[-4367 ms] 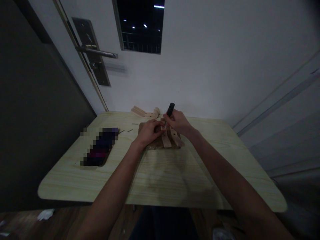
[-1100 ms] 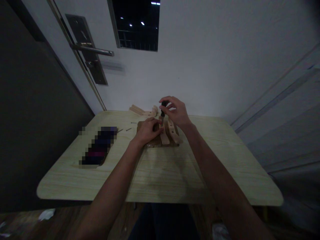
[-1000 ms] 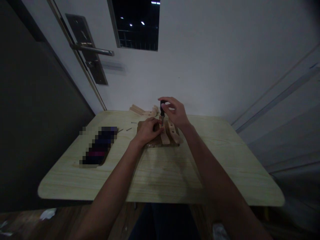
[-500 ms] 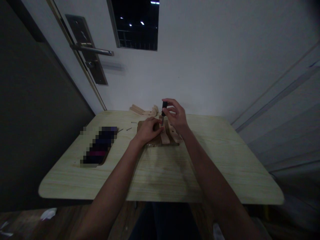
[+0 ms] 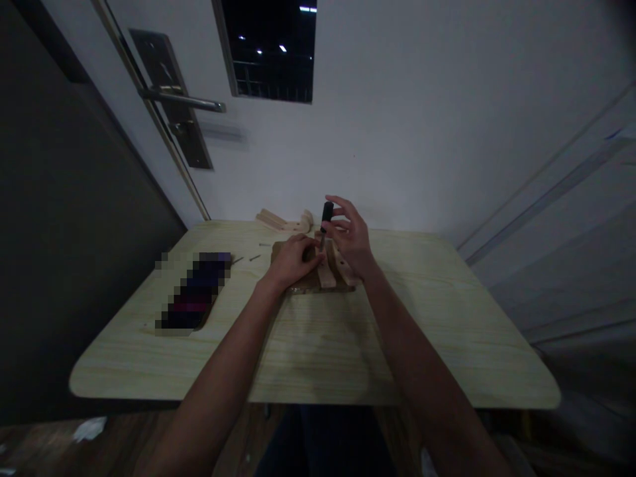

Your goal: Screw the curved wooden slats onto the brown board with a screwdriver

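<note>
A screwdriver (image 5: 326, 216) with a black handle stands nearly upright, its tip down at a pale wooden piece (image 5: 326, 274). My right hand (image 5: 352, 233) grips the handle between thumb and fingers, the index finger lifted near its top. The wooden piece lies on a brown board (image 5: 304, 285). My left hand (image 5: 293, 260) rests on that board, thumb and forefinger closed around the screwdriver's tip. What they pinch there is too small to make out. Beside it, partly behind my right hand, lies a second wooden piece (image 5: 348, 270) with dark holes.
More curved wooden pieces (image 5: 285, 222) lie at the table's back edge. Several loose screws (image 5: 254, 257) are left of the board. A phone-like dark object (image 5: 199, 288), pixelated, lies on the left of the table (image 5: 163, 364). Behind stands a white door with a handle (image 5: 191, 101).
The screwdriver handle leans slightly more to the right, and my right fingers have shifted around it, opening a little. My left hand stays in place.
</note>
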`<state>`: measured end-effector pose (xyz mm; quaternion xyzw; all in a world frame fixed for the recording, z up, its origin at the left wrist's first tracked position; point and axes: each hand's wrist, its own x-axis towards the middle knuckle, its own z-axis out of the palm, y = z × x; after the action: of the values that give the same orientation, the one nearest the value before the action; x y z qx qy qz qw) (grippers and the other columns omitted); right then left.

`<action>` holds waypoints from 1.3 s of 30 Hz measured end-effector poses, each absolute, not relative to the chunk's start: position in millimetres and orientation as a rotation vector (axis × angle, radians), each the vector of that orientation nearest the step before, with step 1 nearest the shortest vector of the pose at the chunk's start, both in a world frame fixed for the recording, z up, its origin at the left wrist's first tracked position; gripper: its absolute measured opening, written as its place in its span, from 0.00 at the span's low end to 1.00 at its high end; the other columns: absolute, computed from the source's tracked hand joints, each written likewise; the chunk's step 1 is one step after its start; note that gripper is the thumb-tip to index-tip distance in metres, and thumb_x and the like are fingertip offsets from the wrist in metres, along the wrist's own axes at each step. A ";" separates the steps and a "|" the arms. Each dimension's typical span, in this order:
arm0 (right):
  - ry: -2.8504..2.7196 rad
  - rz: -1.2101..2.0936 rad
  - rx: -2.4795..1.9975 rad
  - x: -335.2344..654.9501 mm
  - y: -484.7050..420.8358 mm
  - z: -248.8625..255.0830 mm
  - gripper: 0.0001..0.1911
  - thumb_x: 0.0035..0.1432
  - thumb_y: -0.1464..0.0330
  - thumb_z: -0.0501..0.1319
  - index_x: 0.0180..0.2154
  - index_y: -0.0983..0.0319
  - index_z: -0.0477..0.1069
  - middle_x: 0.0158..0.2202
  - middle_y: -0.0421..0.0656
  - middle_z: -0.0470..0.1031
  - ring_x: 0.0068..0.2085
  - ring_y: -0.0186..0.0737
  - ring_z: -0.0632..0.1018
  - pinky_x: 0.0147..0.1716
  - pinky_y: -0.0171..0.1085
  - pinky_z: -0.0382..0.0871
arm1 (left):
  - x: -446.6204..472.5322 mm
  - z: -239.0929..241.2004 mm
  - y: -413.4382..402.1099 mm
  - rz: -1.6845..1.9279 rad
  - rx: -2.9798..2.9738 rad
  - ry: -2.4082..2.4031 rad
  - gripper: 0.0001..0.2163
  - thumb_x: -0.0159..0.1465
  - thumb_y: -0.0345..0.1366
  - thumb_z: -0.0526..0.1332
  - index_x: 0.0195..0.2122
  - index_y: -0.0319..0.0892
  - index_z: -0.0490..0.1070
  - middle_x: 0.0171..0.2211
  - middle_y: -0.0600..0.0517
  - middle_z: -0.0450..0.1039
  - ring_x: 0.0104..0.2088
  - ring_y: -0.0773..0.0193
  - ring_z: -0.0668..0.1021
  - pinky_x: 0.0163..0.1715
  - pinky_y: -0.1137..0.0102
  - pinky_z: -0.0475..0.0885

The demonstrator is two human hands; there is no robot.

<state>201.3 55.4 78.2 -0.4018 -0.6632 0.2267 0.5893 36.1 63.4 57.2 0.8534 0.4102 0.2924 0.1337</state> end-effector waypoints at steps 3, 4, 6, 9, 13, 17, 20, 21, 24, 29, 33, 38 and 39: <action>-1.552 0.527 -0.956 203.3 56.4 79.7 0.24 0.58 0.54 0.64 0.55 0.52 0.68 0.51 0.44 0.73 0.43 0.40 0.78 0.39 0.39 0.80 | 35.9 55.9 63.9 0.854 2.480 1.191 0.13 0.63 0.42 0.61 0.44 0.41 0.76 0.44 0.46 0.76 0.46 0.55 0.77 0.50 0.61 0.71; -1.554 0.535 -0.950 204.3 57.2 79.5 0.24 0.59 0.54 0.62 0.55 0.52 0.67 0.53 0.44 0.73 0.44 0.40 0.78 0.40 0.40 0.80 | 35.8 55.6 64.2 0.854 2.481 1.192 0.13 0.63 0.42 0.61 0.44 0.41 0.76 0.44 0.47 0.76 0.46 0.55 0.77 0.50 0.61 0.71; -1.576 0.556 -0.915 206.5 58.7 78.3 0.24 0.62 0.54 0.59 0.57 0.53 0.66 0.57 0.46 0.71 0.49 0.41 0.77 0.44 0.41 0.79 | 35.8 55.4 64.7 0.855 2.483 1.196 0.13 0.63 0.42 0.61 0.44 0.41 0.76 0.43 0.47 0.76 0.46 0.54 0.77 0.50 0.61 0.71; -1.619 0.585 -0.866 209.3 60.1 76.2 0.24 0.63 0.54 0.57 0.58 0.54 0.64 0.58 0.47 0.70 0.54 0.43 0.75 0.49 0.43 0.78 | 35.8 55.9 64.8 0.849 2.479 1.195 0.13 0.63 0.42 0.62 0.44 0.40 0.76 0.43 0.46 0.76 0.46 0.54 0.77 0.50 0.61 0.71; -1.609 0.568 -0.951 209.7 59.1 75.9 0.27 0.62 0.55 0.59 0.60 0.53 0.58 0.51 0.47 0.72 0.43 0.39 0.79 0.40 0.39 0.79 | 35.5 56.8 63.6 0.851 2.461 1.182 0.14 0.63 0.42 0.61 0.44 0.40 0.76 0.43 0.46 0.76 0.45 0.55 0.77 0.49 0.61 0.72; -1.566 0.583 -0.965 207.1 57.3 78.9 0.23 0.60 0.58 0.61 0.56 0.52 0.61 0.46 0.43 0.71 0.38 0.36 0.78 0.34 0.36 0.78 | 35.0 55.6 63.6 0.871 2.460 1.176 0.13 0.64 0.43 0.61 0.44 0.41 0.75 0.43 0.47 0.76 0.45 0.55 0.77 0.49 0.61 0.71; -1.536 0.584 -0.955 206.3 57.7 80.7 0.21 0.57 0.59 0.65 0.51 0.52 0.65 0.43 0.41 0.71 0.37 0.35 0.77 0.31 0.34 0.76 | 35.0 54.3 64.6 0.857 2.476 1.180 0.12 0.63 0.42 0.61 0.44 0.42 0.75 0.43 0.47 0.76 0.46 0.55 0.77 0.50 0.60 0.71; -1.523 0.575 -0.951 206.5 58.1 80.9 0.21 0.56 0.60 0.65 0.51 0.52 0.65 0.43 0.41 0.71 0.37 0.35 0.77 0.30 0.34 0.76 | 35.1 54.1 64.8 0.855 2.478 1.181 0.12 0.63 0.42 0.61 0.44 0.42 0.75 0.43 0.47 0.76 0.46 0.55 0.77 0.50 0.60 0.71; -1.512 0.572 -0.885 207.5 58.9 79.9 0.19 0.58 0.59 0.63 0.50 0.52 0.64 0.47 0.43 0.72 0.42 0.37 0.78 0.36 0.37 0.77 | 35.1 53.9 65.0 0.873 2.471 1.175 0.12 0.63 0.41 0.62 0.44 0.41 0.75 0.43 0.47 0.76 0.45 0.55 0.77 0.49 0.60 0.71; -1.538 0.623 -0.830 207.1 58.5 79.4 0.19 0.60 0.56 0.61 0.50 0.53 0.64 0.49 0.44 0.74 0.49 0.41 0.78 0.42 0.40 0.78 | 35.1 54.6 64.5 0.871 2.455 1.169 0.12 0.63 0.42 0.62 0.43 0.41 0.75 0.43 0.47 0.76 0.45 0.55 0.77 0.49 0.60 0.72; -1.556 0.548 -0.893 206.2 57.7 83.0 0.18 0.58 0.58 0.63 0.50 0.52 0.67 0.51 0.43 0.73 0.45 0.39 0.78 0.38 0.38 0.78 | 35.1 54.3 64.8 0.861 2.464 1.179 0.13 0.63 0.42 0.61 0.44 0.41 0.75 0.44 0.47 0.76 0.46 0.55 0.77 0.50 0.60 0.71; -1.625 0.502 -0.920 206.0 55.2 89.1 0.16 0.58 0.63 0.62 0.49 0.55 0.71 0.51 0.43 0.74 0.43 0.37 0.78 0.38 0.37 0.79 | 35.0 54.0 64.6 0.859 2.477 1.184 0.12 0.63 0.43 0.61 0.44 0.42 0.75 0.43 0.47 0.75 0.46 0.55 0.77 0.50 0.60 0.71; -1.641 0.512 -0.907 206.0 54.6 90.7 0.16 0.60 0.63 0.61 0.50 0.55 0.71 0.52 0.43 0.74 0.43 0.37 0.78 0.40 0.38 0.79 | 34.9 54.2 64.3 0.857 2.475 1.182 0.13 0.64 0.43 0.60 0.43 0.41 0.75 0.43 0.46 0.75 0.46 0.55 0.77 0.50 0.60 0.71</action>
<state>206.0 54.6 90.7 -0.3855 -0.6974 0.2177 0.5636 34.9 64.3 54.2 0.8537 0.4076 0.2955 0.1335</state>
